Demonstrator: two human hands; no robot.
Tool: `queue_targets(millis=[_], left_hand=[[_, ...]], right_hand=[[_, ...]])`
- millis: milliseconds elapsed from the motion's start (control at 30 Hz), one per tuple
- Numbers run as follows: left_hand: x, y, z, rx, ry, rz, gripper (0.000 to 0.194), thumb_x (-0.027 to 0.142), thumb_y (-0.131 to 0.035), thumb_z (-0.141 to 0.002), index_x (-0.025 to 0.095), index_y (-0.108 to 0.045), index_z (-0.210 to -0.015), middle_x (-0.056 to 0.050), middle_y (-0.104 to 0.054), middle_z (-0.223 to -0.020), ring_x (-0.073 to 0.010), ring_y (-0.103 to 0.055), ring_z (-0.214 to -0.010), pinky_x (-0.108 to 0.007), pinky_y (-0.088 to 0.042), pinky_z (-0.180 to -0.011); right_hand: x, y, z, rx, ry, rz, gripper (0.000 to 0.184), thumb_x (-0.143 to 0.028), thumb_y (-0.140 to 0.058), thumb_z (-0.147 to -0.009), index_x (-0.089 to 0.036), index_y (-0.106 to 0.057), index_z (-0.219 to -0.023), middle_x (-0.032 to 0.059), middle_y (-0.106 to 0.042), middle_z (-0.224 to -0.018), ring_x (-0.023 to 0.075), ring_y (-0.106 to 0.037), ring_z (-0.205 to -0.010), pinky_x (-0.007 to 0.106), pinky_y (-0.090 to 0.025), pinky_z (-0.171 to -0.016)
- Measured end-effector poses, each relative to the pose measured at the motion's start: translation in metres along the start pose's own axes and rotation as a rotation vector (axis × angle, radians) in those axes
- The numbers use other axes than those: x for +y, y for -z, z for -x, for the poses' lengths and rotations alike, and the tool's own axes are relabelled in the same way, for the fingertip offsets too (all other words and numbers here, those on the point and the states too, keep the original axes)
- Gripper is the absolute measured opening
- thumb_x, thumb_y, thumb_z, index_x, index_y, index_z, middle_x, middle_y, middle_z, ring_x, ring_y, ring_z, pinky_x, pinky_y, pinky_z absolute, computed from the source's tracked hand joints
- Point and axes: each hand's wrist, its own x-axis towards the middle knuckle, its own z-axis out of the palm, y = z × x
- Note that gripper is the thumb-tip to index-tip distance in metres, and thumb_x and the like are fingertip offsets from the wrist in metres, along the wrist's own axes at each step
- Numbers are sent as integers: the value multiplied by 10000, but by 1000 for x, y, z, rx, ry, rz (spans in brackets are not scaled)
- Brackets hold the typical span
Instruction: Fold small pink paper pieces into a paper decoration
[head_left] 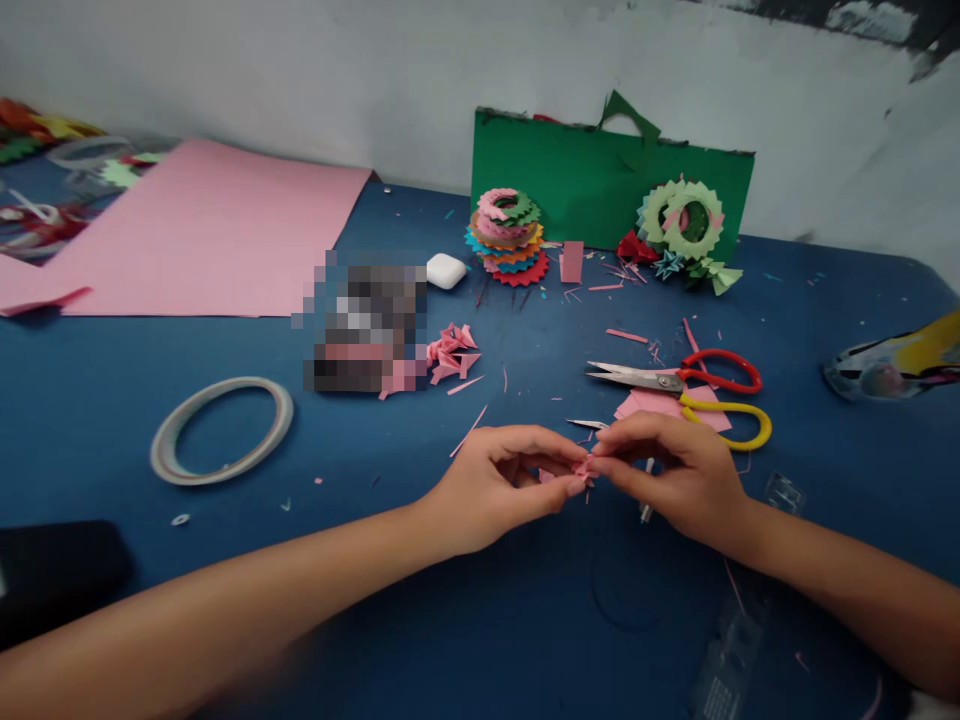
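Note:
Between my two hands is a small folded piece of pink paper [585,467], pinched at its left by my left hand [510,485] and at its right by my right hand [675,475]. Fingers cover much of it, so its exact shape is hidden. Just beyond my right hand lie scissors [664,381] with one red and one yellow handle, resting partly on pink paper pieces [637,403]. A thin pointed metal tip [586,423] shows beside my right fingertips. Several folded pink paper pieces [454,352] sit in a pile beyond my left hand.
A roll of tape [223,432] lies left on the blue table [360,620]. Large pink sheets [217,230] spread behind it. Stacked paper rings [508,240] and pale green rings [684,220] stand before a green board [570,180]. A white case [446,271] and paper scraps lie between.

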Motion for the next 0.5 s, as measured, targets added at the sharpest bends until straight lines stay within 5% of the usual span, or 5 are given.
queue_targets(millis=[200, 500], left_hand=[[2, 0, -1, 33, -5, -21, 126, 193, -712, -724, 122, -692, -826, -50, -706, -748, -107, -649, -615, -166, -555, -540], [-1, 7, -10, 105, 74, 157, 173, 207, -751, -692, 115, -648, -796, -16, -681, -675, -92, -628, -528, -165, -555, -487]], right_hand=[[-2, -1, -1, -19, -57, -54, 133, -155, -705, -752, -175, -647, -870, 3, -677, -761, 89, -657, -650, 159, -565, -587], [16, 17, -8, -247, 435, 179, 271, -93, -672, -780, -150, -613, -1039, 95, -663, -1070, 128, -634, -974, 242, -520, -868]])
